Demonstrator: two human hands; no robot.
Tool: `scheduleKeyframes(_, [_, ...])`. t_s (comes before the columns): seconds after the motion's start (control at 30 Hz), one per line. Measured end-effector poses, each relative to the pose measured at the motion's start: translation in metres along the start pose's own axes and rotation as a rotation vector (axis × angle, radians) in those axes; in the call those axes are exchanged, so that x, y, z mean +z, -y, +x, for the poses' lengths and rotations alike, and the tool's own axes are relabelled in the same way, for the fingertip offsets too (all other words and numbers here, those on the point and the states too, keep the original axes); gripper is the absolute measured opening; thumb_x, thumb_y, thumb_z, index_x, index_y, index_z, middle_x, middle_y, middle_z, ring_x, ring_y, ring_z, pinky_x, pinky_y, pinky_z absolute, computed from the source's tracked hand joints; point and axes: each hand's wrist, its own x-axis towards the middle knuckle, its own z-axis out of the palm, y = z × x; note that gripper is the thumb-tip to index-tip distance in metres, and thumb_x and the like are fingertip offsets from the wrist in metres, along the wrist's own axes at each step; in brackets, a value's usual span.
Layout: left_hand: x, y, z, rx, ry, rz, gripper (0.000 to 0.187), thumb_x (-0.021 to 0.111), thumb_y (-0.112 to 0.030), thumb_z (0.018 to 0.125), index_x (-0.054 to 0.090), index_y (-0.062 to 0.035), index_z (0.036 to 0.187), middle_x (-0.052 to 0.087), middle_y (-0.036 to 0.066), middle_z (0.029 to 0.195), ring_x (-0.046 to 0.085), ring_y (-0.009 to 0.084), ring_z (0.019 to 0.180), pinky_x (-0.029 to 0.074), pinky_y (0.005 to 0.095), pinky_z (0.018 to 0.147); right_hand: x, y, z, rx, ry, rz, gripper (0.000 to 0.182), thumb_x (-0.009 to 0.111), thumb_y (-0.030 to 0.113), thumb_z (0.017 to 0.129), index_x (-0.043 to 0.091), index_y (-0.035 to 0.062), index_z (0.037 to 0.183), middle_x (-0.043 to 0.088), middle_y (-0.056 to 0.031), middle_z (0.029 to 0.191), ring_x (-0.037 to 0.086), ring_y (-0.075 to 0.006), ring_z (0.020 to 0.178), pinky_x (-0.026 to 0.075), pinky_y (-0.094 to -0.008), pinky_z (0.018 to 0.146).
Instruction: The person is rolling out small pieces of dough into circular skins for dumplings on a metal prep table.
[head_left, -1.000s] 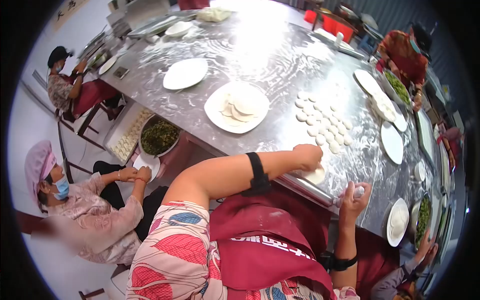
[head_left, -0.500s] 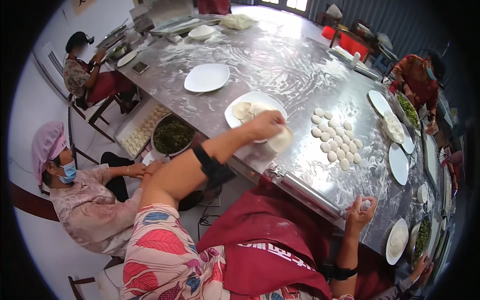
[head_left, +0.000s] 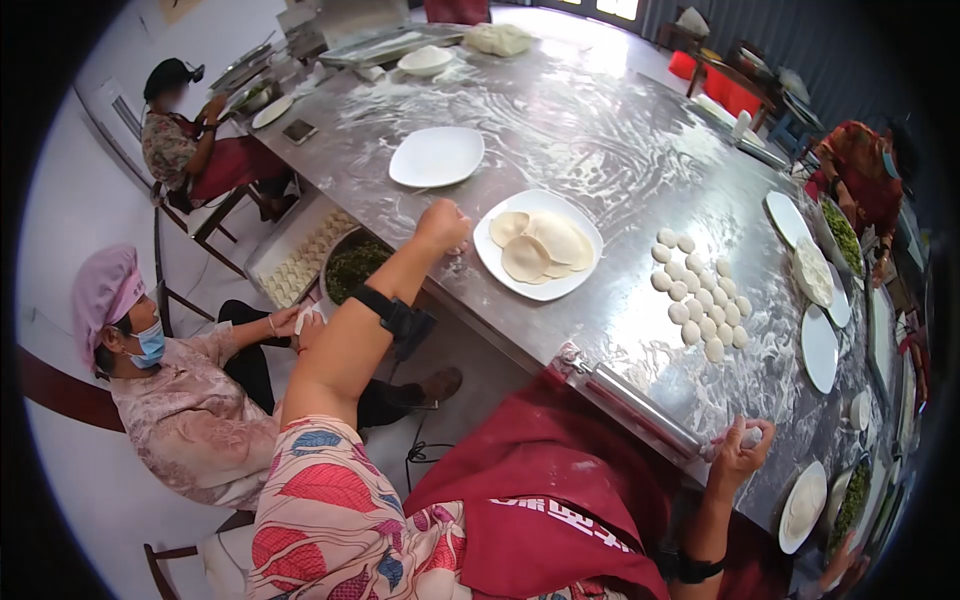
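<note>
My left hand (head_left: 443,228), fingers curled in and nothing visible in them, is over the table edge, left of a white plate (head_left: 590,268). Thin round dough wrappers (head_left: 548,240) overlap on that plate. My right hand (head_left: 740,450) is closed round the end handle of a metal rolling pin (head_left: 645,410), which lies along the near table edge. Small pale dough pieces (head_left: 700,295) are grouped on the floured steel table (head_left: 560,120), beyond the pin.
Another white plate (head_left: 437,157) lies farther back. At the left sits a co-worker in a pink cap (head_left: 105,285), close to my left arm, beside a bowl of green filling (head_left: 355,268) and a dumpling tray (head_left: 300,262). More plates (head_left: 820,348) line the right side.
The wrapper that was in my left hand now lies on the plate, and that hand has moved left, off the plate. My right hand remains on the handle. The view has shifted slightly.
</note>
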Motion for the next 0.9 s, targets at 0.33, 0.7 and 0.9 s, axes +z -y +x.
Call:
scheduleKeyframes(0.33, [-0.021, 0.013, 0.087, -0.311, -0.353, -0.968, 0.024, 0.053, -0.008, 0.092, 0.050, 0.0072, 0.110, 0.063, 0.022, 0.085, 0.063, 0.0244, 0.062, 0.055, 0.0305, 0.053, 0.003, 0.015, 0.003, 0.067, -0.001, 0.000, 0.015, 0.057, 0.009, 0.092, 0.043, 0.0062, 0.090, 0.049, -0.0027, 0.064, 0.049, -0.0078, 0.048, 0.040, -0.0202, 0.042])
scheduleKeyframes(0.7, [-0.031, -0.016, 0.094, -0.242, -0.287, -1.256, 0.039, 0.048, 0.012, 0.075, 0.047, 0.0067, 0.114, 0.057, 0.020, 0.107, 0.060, 0.0342, 0.096, 0.055, 0.0479, 0.083, 0.001, 0.002, 0.007, -0.016, -0.009, -0.019, 0.016, 0.058, 0.013, 0.093, 0.043, 0.0063, 0.093, 0.048, -0.0027, 0.065, 0.047, -0.0080, 0.048, 0.043, -0.0227, 0.044])
scheduleKeyframes(0.9, [0.011, -0.057, 0.006, -0.145, 0.261, -1.482, 0.037, 0.050, 0.012, 0.074, 0.046, 0.0051, 0.110, 0.054, 0.018, 0.109, 0.059, 0.0327, 0.096, 0.052, 0.0436, 0.092, 0.000, 0.018, 0.001, 0.024, 0.021, 0.015, 0.015, 0.058, 0.010, 0.092, 0.043, 0.0063, 0.091, 0.048, -0.0024, 0.066, 0.048, -0.0079, 0.049, 0.044, -0.0228, 0.044])
